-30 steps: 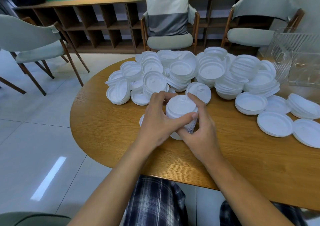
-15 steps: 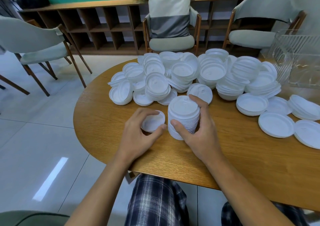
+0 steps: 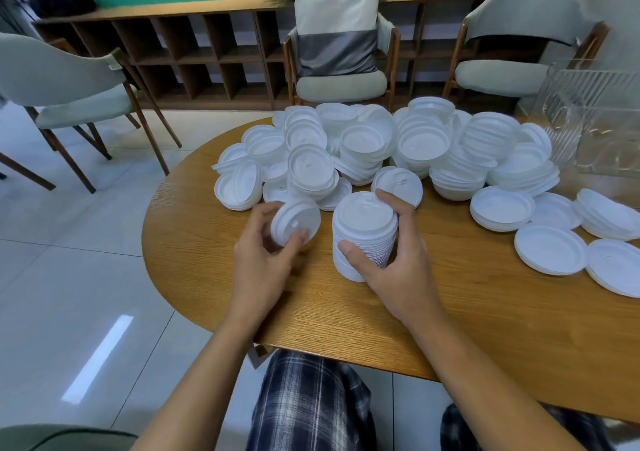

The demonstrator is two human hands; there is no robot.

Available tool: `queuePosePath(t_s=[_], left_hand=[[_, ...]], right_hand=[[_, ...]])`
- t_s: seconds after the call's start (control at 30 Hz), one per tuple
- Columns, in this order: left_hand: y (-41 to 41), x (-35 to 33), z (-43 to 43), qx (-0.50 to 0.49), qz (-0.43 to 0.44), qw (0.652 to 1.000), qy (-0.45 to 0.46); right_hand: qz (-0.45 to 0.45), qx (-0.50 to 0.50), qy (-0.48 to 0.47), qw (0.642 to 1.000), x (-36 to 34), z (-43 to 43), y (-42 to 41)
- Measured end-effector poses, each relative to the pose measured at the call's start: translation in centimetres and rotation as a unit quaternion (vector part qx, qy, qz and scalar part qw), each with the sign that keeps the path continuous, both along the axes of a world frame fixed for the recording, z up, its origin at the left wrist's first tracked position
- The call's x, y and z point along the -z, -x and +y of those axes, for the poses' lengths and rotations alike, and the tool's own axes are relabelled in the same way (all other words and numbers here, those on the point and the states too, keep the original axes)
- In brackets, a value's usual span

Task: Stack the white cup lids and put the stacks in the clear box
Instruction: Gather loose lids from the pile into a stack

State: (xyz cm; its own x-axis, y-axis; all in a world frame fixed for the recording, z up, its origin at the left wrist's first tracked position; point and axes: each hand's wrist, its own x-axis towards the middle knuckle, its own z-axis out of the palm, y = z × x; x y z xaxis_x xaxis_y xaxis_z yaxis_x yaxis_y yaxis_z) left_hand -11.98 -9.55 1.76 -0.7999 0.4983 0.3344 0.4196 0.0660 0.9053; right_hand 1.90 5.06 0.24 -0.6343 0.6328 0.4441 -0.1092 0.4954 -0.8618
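Note:
A tall stack of white lids (image 3: 363, 229) stands on the round wooden table (image 3: 450, 329), and my right hand (image 3: 398, 263) grips it around its side with thumb in front and fingers behind. Just left of the stack, my left hand (image 3: 266, 260) holds a single white lid (image 3: 295, 226) tilted up off the table between thumb and fingers. A big loose pile of white lids (image 3: 381, 149) lies behind both hands. The clear box (image 3: 595, 118) sits at the table's far right.
Flat white lids (image 3: 550, 253) lie in low stacks on the right side of the table. Chairs (image 3: 341, 52) stand behind the table and another chair (image 3: 69, 80) to the left. A wooden shelf runs along the green wall. My plaid-clad legs are under the near edge.
My left hand left the stack, reached down to a single lid on the table left of it, and has lifted that lid up tilted. My right hand stayed gripping the stack.

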Motion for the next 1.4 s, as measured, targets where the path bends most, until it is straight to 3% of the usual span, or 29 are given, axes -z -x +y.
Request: queuePosePath(t_s=[0.2, 0.27, 0.4, 0.57, 0.9, 1.13, 1.4], left_hand=[[0.6, -4.6, 1.1, 0.084, -0.094, 0.989, -0.078], [0.9, -5.5, 1.8, 0.137, -0.123, 0.981, -0.056], [1.1, -6.0, 3.6, 0.195, -0.102, 0.975, 0.043], [0.3, -5.5, 5.2, 0.189, -0.048, 0.976, 0.097], [-0.5, -4.6, 4.1, 0.209, -0.021, 0.976, 0.054], [-0.5, -4.7, 4.2, 0.230, -0.033, 0.971, 0.053], [-0.8, -3.3, 3.8, 0.272, -0.109, 0.956, 0.004]], right_hand=[[0.011, 0.000, 0.004, 1.000, 0.1, 0.1, 0.2], [0.012, 0.004, -0.002, 1.000, 0.2, 0.0, 0.2], [0.020, 0.002, -0.017, 1.000, -0.1, 0.0, 0.3], [0.029, -0.011, -0.006, 0.999, 0.0, 0.0, 0.3], [0.027, -0.008, -0.020, 0.999, 0.2, 0.2, 0.4], [0.021, -0.018, 0.002, 1.000, -0.1, 0.1, 0.1], [-0.003, -0.038, 0.007, 0.999, -0.4, 0.1, -0.1]])
